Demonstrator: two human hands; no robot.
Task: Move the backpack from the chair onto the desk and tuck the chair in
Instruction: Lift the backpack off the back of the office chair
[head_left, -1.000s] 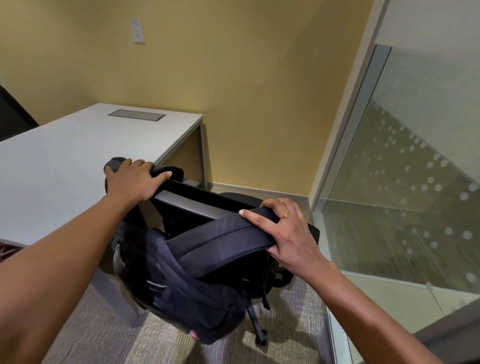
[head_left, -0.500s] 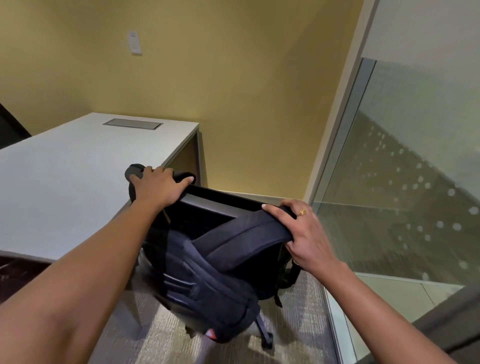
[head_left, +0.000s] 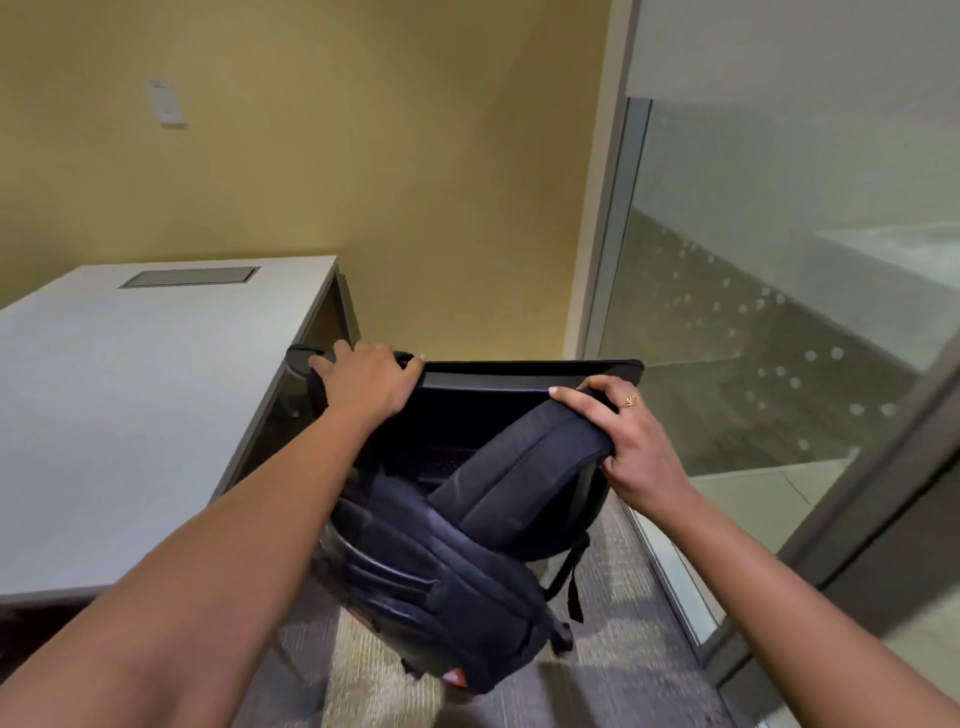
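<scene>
Black fabric fills the middle of the view: the backpack (head_left: 457, 561) is on the chair (head_left: 530, 371), leaning against its backrest, just beside the right edge of the counter (head_left: 130, 389). The pale counter top is bare apart from a grey cable hatch (head_left: 189, 277) near its far edge. The top rail of the backrest is gripped by the left hand (head_left: 366, 382), apparently so that the chair is steadied while the bag is lifted. The backpack's padded upper part is clasped by the right hand (head_left: 631, 441), fingers curled over it, a ring (head_left: 629, 400) being worn. The lift onto the counter is judged not yet made; the chair is not yet tucked in.
</scene>
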